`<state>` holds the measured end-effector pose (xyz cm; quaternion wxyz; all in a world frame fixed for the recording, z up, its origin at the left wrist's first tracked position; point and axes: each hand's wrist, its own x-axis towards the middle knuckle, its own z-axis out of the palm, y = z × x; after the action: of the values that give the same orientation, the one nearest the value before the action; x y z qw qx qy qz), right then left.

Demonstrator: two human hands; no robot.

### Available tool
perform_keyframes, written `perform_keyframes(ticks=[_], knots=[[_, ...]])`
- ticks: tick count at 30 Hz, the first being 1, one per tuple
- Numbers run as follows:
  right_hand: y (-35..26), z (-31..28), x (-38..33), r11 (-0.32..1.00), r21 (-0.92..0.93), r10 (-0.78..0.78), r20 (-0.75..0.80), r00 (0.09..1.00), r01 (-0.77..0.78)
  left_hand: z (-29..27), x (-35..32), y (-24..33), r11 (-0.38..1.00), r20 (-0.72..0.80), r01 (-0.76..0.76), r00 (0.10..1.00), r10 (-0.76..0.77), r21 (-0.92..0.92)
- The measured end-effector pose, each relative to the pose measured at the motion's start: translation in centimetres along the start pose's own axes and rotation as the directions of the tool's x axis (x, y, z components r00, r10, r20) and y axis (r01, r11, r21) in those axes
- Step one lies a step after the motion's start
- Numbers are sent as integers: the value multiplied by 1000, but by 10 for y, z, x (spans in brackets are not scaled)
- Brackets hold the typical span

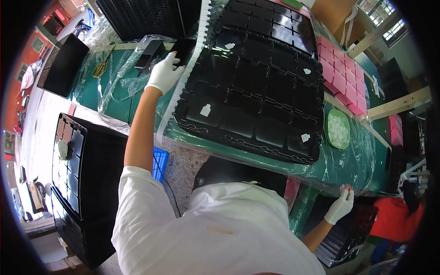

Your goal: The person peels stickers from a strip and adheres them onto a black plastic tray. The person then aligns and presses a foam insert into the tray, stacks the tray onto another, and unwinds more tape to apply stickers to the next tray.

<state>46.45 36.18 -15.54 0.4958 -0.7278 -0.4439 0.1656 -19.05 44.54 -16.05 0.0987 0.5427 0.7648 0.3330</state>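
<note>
My left hand (164,74), in a white glove with bare fingertips, reaches over the far left of the table with fingers spread. Its fingertips are beside a flat black object (183,47), just left of a long white toothed strip (183,78). I see nothing held in it. In the middle lies a large black plastic tray (252,98) with square compartments and small white tag-shaped pieces (206,110) on it. My right hand (339,208), gloved alike, is off the table's near right edge. Its fingers are extended and appear to hold nothing.
A green bowl (338,129) of small white pieces stands right of the tray, near pink foam blocks (341,73). Stacked black trays stand at the left (87,183) and lower right (341,238). A black box-shaped device (150,56) and yellow-handled scissors (99,70) lie at the far left.
</note>
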Motion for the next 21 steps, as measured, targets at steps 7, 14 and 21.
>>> perform_keyframes(ticks=[7,14,21], knots=[[-90,95,-3,904,62,-428,151,891,423,-11,-118,74,990,-408,-60,913,2,-130],[-143,156,-46,504,157,-845,293,447,849,-1,-134,127,834,-116,-433,861,495,343],[-163,153,-65,517,257,-822,413,391,816,13,-142,110,847,-211,-421,841,499,325]])
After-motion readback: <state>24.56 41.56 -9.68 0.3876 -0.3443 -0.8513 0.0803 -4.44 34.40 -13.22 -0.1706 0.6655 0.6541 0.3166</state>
